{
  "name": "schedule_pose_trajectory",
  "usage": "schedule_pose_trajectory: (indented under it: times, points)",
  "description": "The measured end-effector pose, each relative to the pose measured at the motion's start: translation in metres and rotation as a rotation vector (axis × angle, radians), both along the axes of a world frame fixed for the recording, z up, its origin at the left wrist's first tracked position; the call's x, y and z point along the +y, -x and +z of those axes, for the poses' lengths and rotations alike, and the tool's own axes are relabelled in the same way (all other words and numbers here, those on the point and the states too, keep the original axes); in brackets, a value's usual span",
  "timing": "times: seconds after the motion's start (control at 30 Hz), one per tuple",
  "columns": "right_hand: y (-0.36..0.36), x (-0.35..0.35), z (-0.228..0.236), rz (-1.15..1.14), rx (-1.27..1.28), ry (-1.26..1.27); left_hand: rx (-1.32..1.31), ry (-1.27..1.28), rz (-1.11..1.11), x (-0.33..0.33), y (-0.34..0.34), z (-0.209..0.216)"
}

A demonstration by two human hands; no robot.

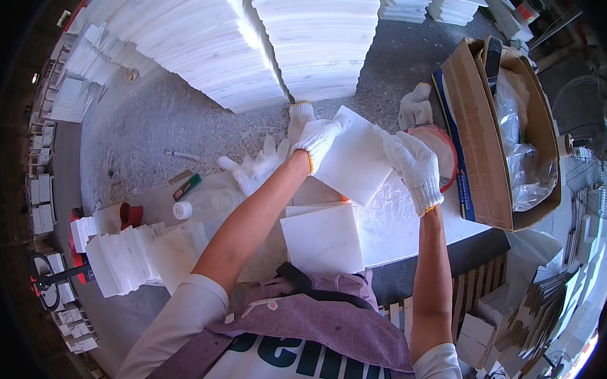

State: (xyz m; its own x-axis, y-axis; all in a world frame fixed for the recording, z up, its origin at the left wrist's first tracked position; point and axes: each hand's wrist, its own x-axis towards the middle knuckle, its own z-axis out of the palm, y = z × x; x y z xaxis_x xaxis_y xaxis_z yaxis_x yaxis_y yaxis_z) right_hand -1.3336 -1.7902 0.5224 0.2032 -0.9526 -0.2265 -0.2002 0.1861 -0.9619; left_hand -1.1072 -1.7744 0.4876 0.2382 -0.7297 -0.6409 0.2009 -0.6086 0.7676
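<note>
Between my two gloved hands a thin white square tile (355,158) is held tilted above the worktable. My left hand (320,137), in a white knit glove, is closed on its upper left edge. The fingers of my right hand (414,169), gloved the same way, close on its right corner. Below it, close to my body, more white square tiles (325,237) lie overlapping, and a small orange thing (344,198) shows just above them. Loose white gloves lie around: a spread one (255,168) left of my left hand, another (416,107) beyond my right.
Tall stacks of white slabs (318,46) rise at the far side. On the right stands an open cardboard box (472,123) with clear plastic inside, beside a red-rimmed round object (451,152). Leftward are a clear bottle (213,205), a red cup (131,215) and upright tiles (118,259).
</note>
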Motion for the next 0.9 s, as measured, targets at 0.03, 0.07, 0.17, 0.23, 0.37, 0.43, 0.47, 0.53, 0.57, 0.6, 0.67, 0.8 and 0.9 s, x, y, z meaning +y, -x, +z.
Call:
schedule_pose_trajectory:
  times: [0.03,0.07,0.17,0.23,0.37,0.43,0.47,0.53,0.57,0.6,0.67,0.8,0.9]
  points:
    - [0.0,0.0,0.0,-0.002,0.005,-0.001,0.006,0.004,0.0,0.0,0.0,-0.001]
    - [-0.001,0.0,0.001,-0.003,0.01,-0.002,0.006,-0.002,-0.002,0.0,-0.001,-0.002]
    - [0.0,0.0,0.001,-0.014,0.026,0.003,0.006,-0.016,-0.017,0.0,0.003,0.009]
    - [0.003,0.001,0.001,-0.007,-0.003,0.026,0.0,-0.014,-0.023,0.002,0.004,0.014]
    - [0.017,0.019,0.013,-0.009,-0.16,-0.036,-0.019,0.007,-0.018,0.004,0.001,0.016]
    - [0.025,0.034,0.024,-0.046,-0.335,-0.145,-0.008,0.005,-0.001,0.005,0.003,0.026]
    - [0.031,0.042,0.027,-0.067,-0.467,-0.203,-0.004,-0.015,-0.012,0.005,0.002,0.026]
    - [0.05,0.062,0.026,-0.143,-0.649,-0.292,0.0,-0.052,-0.037,0.004,-0.003,0.025]
    - [0.062,0.073,0.021,-0.196,-0.694,-0.326,-0.007,-0.057,-0.037,0.004,-0.006,0.023]
    - [0.075,0.083,0.016,-0.255,-0.739,-0.357,-0.012,-0.061,-0.042,0.004,-0.008,0.02]
    - [0.095,0.101,0.007,-0.346,-0.75,-0.302,-0.036,-0.093,-0.068,0.002,-0.014,0.013]
    - [0.131,0.126,-0.012,-0.533,-0.499,-0.235,-0.103,-0.142,-0.205,-0.003,-0.024,0.01]
    - [0.149,0.134,-0.04,-0.592,-0.048,-0.047,-0.14,-0.116,-0.307,-0.005,-0.023,0.016]
